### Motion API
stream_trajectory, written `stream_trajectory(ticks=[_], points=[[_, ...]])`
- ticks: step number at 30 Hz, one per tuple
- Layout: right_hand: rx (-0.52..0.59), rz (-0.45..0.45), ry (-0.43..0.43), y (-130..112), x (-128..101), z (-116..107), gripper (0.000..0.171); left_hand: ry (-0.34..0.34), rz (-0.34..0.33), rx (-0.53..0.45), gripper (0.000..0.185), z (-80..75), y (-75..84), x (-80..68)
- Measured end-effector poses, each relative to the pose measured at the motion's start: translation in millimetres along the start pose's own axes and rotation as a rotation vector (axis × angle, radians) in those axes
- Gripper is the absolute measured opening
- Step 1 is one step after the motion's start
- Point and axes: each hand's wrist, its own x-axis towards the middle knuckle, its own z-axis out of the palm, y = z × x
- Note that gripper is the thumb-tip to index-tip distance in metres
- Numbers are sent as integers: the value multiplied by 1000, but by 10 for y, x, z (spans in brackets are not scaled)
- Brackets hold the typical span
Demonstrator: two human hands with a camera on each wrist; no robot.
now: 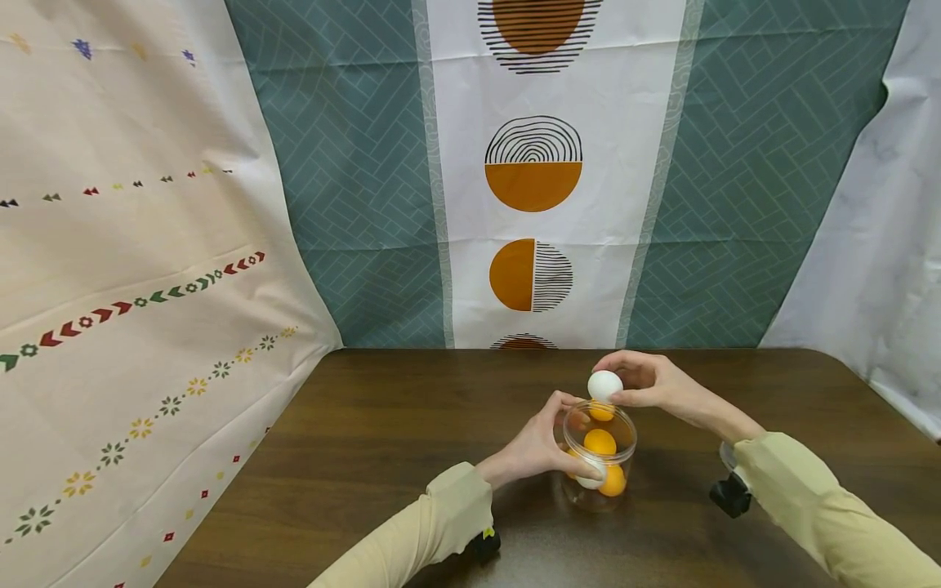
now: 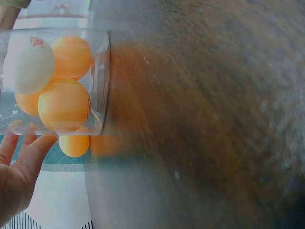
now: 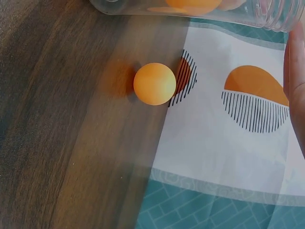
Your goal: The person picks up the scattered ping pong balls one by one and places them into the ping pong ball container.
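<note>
Risk of the white ball [image 1: 604,385], pinched between the fingertips of the right hand [image 1: 650,384] just above the rim of the clear jar [image 1: 599,465], bouncing off onto the table [image 1: 382,441], left hand [image 1: 540,449] curled around the jar's side.

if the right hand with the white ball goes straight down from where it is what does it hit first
Most likely the open mouth of the clear jar: the right hand pinches the white ball just above its rim, and the orange balls inside come next. Depth is hard to judge.
</note>
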Motion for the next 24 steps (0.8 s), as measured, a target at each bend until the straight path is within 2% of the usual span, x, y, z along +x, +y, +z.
stream_trajectory(ticks=[6, 10, 12, 17, 24], points=[[19, -9, -33, -19, -6, 6, 34, -5, 0, -11, 69, 1, -2, -1], [35, -25, -72, -31, -4, 20, 34, -13, 8, -20, 67, -17, 164, -53], [35, -35, -88, -33, 1, 29, 34, -14, 10, -20, 68, -16, 164, -55], [22, -49, -108, -43, 19, 45, 33, -13, 17, -22, 70, -4, -10, 1], [31, -26, -102, -64, 22, 58, 34, -19, 14, -35, 70, -10, -14, 3]])
